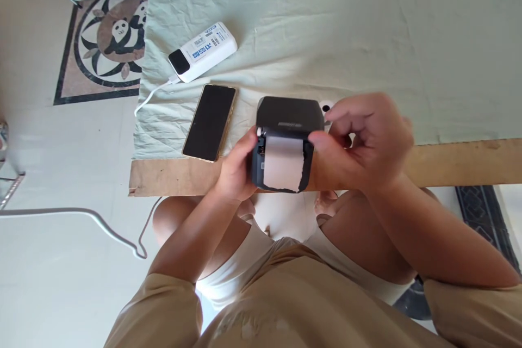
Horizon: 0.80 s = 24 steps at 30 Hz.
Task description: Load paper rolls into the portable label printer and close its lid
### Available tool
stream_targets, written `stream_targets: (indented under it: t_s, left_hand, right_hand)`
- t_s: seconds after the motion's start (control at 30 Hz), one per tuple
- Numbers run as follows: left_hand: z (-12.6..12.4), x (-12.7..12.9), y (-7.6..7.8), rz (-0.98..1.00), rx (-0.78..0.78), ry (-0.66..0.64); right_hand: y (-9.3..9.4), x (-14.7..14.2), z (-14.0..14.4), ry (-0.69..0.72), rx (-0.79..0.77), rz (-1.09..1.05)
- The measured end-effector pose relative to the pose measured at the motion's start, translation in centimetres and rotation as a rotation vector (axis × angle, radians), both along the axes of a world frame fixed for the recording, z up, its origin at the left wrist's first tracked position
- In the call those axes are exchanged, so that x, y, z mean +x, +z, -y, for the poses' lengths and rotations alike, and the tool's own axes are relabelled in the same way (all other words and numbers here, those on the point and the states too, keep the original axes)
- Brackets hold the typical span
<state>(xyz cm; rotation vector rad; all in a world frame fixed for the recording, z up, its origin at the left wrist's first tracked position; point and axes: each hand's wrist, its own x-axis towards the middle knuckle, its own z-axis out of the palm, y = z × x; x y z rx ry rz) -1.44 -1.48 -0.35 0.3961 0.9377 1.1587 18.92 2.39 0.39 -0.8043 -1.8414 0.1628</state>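
Your left hand [236, 168] braces the label printer [285, 144] at the table's [448, 163] near edge; right hand [367, 141] fingertips pinch its side, steadying the open paper bay.

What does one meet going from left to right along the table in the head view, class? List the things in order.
Power bank → phone → left hand → small dark printer with paper → right hand.

Short tan sleeves, tan shirt, white shorts, bare forearms
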Motion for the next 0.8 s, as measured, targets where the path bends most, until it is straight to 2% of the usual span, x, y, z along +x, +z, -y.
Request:
stream_targets:
  t_s: [0.07,0.13,0.2,0.3,0.4,0.57,0.67,0.73,0.8]
  left_hand:
    - [0.1,0.0,-0.3,-0.048,0.076,-0.034]
    - [0.1,0.0,-0.4,-0.074,0.083,-0.046]
    - [0.2,-0.2,-0.4,-0.113,0.063,-0.052]
    - [0.3,-0.3,-0.4,-0.158,0.096,-0.064]
    - [0.5,-0.3,-0.7,-0.151,0.181,-0.077]
    - [0.5,-0.3,-1.3,-0.113,0.272,-0.165]
    - [0.5,-0.4,-1.4,-0.071,0.307,-0.156]
    - [0.7,-0.3,-1.2,-0.053,0.294,-0.134]
    - [0.8,-0.3,-0.9,-0.056,0.235,-0.104]
  right_hand:
    - [-0.2,-0.2,0.0,-0.053,-0.068,-0.112]
    - [-0.2,-0.3,0.0,-0.038,-0.132,-0.180]
    - [0.1,-0.3,0.1,-0.028,-0.098,-0.149]
    - [1.0,-0.4,0.9,-0.118,-0.026,0.127]
    - [2.0,-0.4,2.0,-0.219,-0.112,0.433]
    - [3.3,-0.4,2.2,-0.092,-0.316,0.703]
    - [3.9,-0.5,1.9,-0.008,-0.437,0.612]
    - [4.2,0.1,1.7,0.092,-0.532,0.443]
    - [4.0,1.7,0.8,0.254,-0.585,0.220]
